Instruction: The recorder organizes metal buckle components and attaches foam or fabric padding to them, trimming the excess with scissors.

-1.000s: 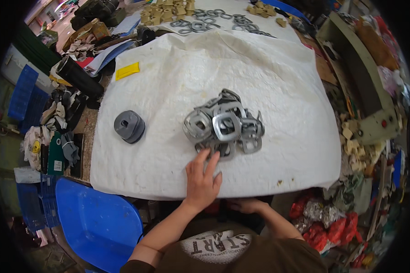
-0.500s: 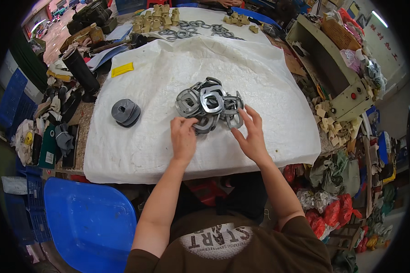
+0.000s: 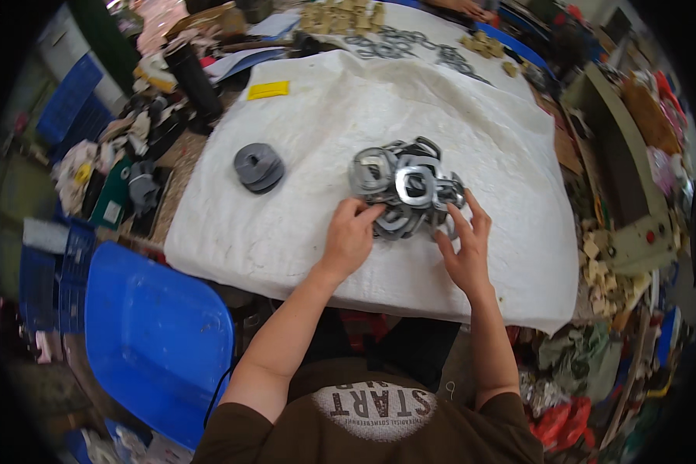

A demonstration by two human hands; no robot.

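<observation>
Head view: both hands are now working at the pile of grey metal frames [image 3: 417, 202], which is sitting right of ctr. on the white sheet [image 3: 325, 139] covering the desk [image 3: 184, 168]; the view 1 s ago is showing only the L hand [image 3: 348, 238] at it, w/ the R hand [image 3: 469, 251] lying back at the desk's near edge; by 0.5 s ago the R hand is already reaching the pile's R side, & now it is staying there; L hand is bending thumb & fingers in at the near-L edge, touching a frame, though whether it is gripping one cannot be told; R hand is standing open, w/ fingers spreading & tips touching the near-R edge; handling is thus apparently passing from one hand to two, w/ no frame visibly being lifted clear; the grey slotted stack [image 3: 259, 166] is lying well apart to the L, untouched; the yellow packet [image 3: 268, 90] is resting beyond it; the whole scene is appearing shifted, prob. through head motion.
</observation>
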